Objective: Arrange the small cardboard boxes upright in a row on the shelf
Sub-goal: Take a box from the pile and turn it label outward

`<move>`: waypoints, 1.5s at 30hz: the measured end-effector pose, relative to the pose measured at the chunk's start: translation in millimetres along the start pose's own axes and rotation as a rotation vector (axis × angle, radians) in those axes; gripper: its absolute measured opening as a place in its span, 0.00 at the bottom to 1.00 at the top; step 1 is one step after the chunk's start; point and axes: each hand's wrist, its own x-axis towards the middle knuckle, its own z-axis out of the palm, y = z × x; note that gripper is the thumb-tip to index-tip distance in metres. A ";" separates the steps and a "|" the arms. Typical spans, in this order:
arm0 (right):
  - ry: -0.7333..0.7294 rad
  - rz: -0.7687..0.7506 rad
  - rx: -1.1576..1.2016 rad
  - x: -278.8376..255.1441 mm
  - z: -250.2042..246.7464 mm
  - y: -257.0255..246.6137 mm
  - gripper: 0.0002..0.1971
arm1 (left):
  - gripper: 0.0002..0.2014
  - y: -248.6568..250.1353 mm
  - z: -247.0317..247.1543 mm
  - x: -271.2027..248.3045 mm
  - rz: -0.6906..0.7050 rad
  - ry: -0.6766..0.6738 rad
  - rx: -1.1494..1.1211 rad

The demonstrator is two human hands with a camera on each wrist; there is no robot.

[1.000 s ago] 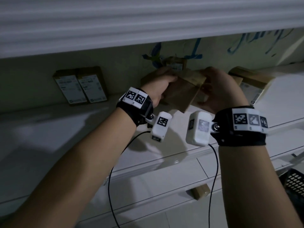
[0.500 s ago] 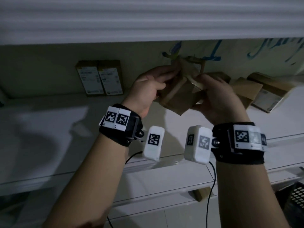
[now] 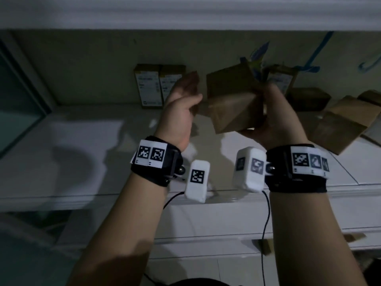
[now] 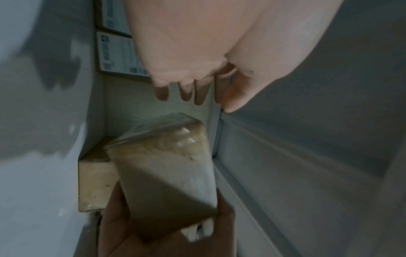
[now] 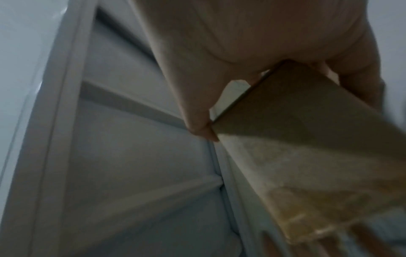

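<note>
While dim light blurs detail, right hand [image 3: 274,118] gripping tilted cardboard box [image 3: 233,100] above shelf [image 3: 82,141], left hand [image 3: 181,108] apparently empty, fingers loosely spread, two labelled boxes [image 3: 158,85] upright far left.

This looks like a room in a home, but it cannot be told for sure. A white shelf [image 3: 82,141] is seen, built in under a wide white ledge, with white panels and a drawer front below its front edge. The back wall [image 3: 92,65] of the shelf is painted pale, and blue scribbles [image 3: 315,54] are drawn on it near the right end. Small brown cardboard boxes [image 3: 158,85] with white printed labels are stood at the back edge of the shelf, and more boxes [image 3: 340,124] are left lying near its right end. The light is dim. A black basket is barely seen at the lower right corner.
</note>
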 end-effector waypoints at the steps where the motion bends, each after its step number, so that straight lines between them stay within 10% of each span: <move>1: -0.061 0.069 0.110 1.3 0.4 0.8 0.27 | 0.27 0.4 -7.8 2.7 -0.028 0.051 0.062; 8: -0.364 0.356 0.291 9.5 -1.9 24.5 0.32 | 0.36 -1.6 -24.1 -3.1 -0.356 -0.018 0.231; 14: -0.286 0.270 0.012 7.4 4.5 35.0 0.19 | 0.31 -2.9 -23.0 -7.1 -0.306 -0.060 0.232; 23: -0.479 0.126 -0.299 -18.6 12.5 33.4 0.26 | 0.20 2.0 -21.9 -12.7 -0.222 -0.050 0.268; 30: -0.323 0.161 -0.121 -7.0 13.2 37.4 0.26 | 0.11 25.4 -16.8 -22.7 -0.175 -0.039 0.346; 34: -0.264 0.086 -0.302 -0.4 13.9 35.7 0.17 | 0.48 36.7 -34.0 -12.9 -0.016 0.054 0.602; 40: -0.084 -0.234 -0.620 6.2 26.2 28.8 0.55 | 0.58 45.2 -50.0 -13.7 -0.065 0.042 0.565; 45: -0.218 -0.474 -0.928 -2.4 41.0 11.4 0.56 | 0.58 43.4 -67.1 -19.5 -0.062 0.005 0.783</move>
